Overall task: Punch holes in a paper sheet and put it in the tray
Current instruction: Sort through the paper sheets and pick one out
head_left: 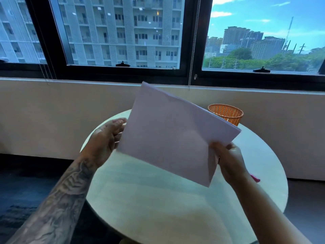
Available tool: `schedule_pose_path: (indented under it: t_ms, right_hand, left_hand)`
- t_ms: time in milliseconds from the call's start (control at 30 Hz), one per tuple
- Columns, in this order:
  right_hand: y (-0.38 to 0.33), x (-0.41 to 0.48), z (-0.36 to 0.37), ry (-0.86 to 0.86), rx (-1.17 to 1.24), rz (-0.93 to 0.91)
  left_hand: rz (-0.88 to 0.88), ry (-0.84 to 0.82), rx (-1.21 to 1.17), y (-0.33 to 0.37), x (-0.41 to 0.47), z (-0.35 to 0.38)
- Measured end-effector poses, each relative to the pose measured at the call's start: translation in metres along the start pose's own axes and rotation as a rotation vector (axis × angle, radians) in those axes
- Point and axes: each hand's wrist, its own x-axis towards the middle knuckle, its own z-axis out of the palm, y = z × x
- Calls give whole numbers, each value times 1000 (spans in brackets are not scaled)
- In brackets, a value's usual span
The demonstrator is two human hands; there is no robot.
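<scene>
Holding one folded white paper sheet [168, 136] tilted in the air above the round pale counter [158, 205], two bare hands share it. The right hand [228, 161] has its grip pinched shut on the sheet's lower right corner; the left hand [107, 140] lies against the left edge, fingers loosely spread, not clamped. One orange mesh basket [226, 113] stands near the counter's far rim. One pink object [255, 178] peeks out beside the right wrist. Bare counter lies open below the sheet.
</scene>
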Motion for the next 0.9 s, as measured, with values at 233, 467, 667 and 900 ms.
schedule_pose_path:
  t_ms: [233,467,667,900]
  right_hand:
    - [-18,-2,15,-62,-161,-210]
    - [1,-5,9,-53,-143,-202]
    - [57,-19,-3,14,-181,-59]
    - [41,-11,6,-11,-184,-87]
  left_hand:
    - [169,173,217,-4,5,28]
    - [240,285,224,-36,-13,37]
    - [81,293,343,-89,-26,30]
    - [134,302,338,-81,-16,38]
